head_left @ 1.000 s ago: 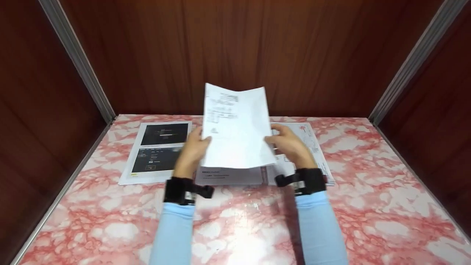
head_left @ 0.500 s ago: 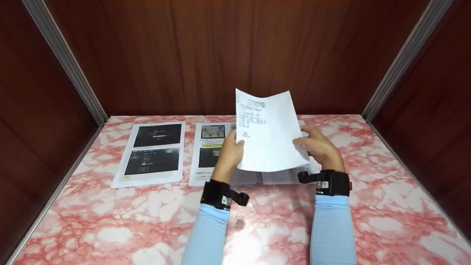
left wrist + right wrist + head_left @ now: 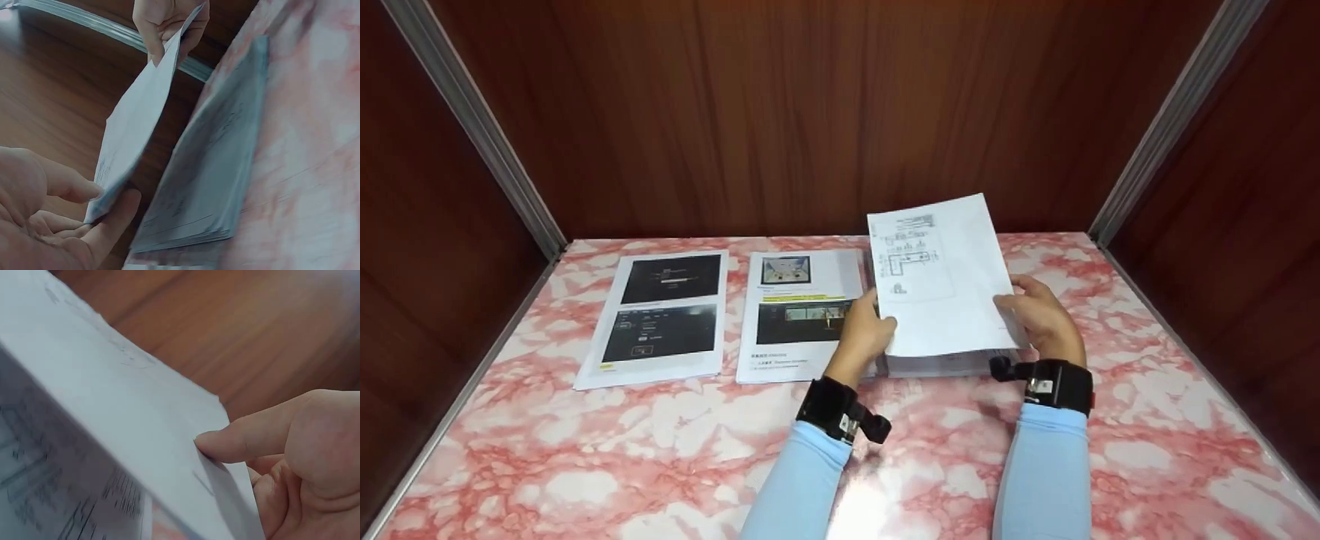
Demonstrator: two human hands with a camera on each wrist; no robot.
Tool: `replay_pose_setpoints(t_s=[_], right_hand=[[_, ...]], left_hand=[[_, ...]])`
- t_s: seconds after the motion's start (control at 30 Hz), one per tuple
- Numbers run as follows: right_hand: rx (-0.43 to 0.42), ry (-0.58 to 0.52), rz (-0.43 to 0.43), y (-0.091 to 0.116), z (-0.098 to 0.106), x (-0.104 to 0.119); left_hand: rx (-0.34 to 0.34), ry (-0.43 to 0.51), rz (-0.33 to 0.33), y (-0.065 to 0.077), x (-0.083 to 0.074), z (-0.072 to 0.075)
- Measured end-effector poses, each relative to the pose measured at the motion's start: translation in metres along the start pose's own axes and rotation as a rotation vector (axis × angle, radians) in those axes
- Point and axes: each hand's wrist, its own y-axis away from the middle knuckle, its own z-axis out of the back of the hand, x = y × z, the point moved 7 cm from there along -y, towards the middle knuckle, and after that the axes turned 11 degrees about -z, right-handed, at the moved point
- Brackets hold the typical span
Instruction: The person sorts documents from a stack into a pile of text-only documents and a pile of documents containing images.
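Observation:
Both hands hold up a white sheet of paper [image 3: 945, 300] with a small line drawing on its upper left. My left hand [image 3: 866, 334] pinches its left edge, thumb in front and fingers behind, as the left wrist view also shows. At the right edge my right hand [image 3: 1042, 319] pinches it the same way, its thumb [image 3: 225, 443] lying on the printed face. Below the sheet, a paper stack [image 3: 208, 163] lies on the table, mostly hidden from the head view by the held sheet.
Two more paper stacks lie to the left: one with dark screenshots [image 3: 667, 319], one with photos and yellow highlighted text [image 3: 802, 315]. The pink-and-white marbled table [image 3: 607, 442] is bounded by dark wood panels [image 3: 810, 112] and metal corner posts.
Both hands have carried the sheet to the right in the head view, over the right-hand stack. The sheet has turned a little and its top edge looks straighter. The middle stack has come into view.

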Motion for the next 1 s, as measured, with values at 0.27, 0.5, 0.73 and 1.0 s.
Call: replay_pose_setpoints(t_s=[0.27, 0.5, 0.73, 1.0], right_hand=[[-0.008, -0.085, -0.09, -0.009, 0.004, -0.026], [-0.025, 0.047, -0.018, -0.019, 0.002, -0.03], [-0.022, 0.012, -0.011, -0.017, 0.001, -0.033], [-0.073, 0.076, -0.059, -0.02, 0.005, -0.037]], left_hand=[[0.026, -0.011, 0.052, 0.008, 0.008, -0.015], [0.052, -0.042, 0.115, 0.011, 0.013, -0.02], [0.105, -0.064, 0.081, 0.011, 0.009, -0.026], [0.131, -0.097, 0.078, 0.011, 0.008, -0.028]])
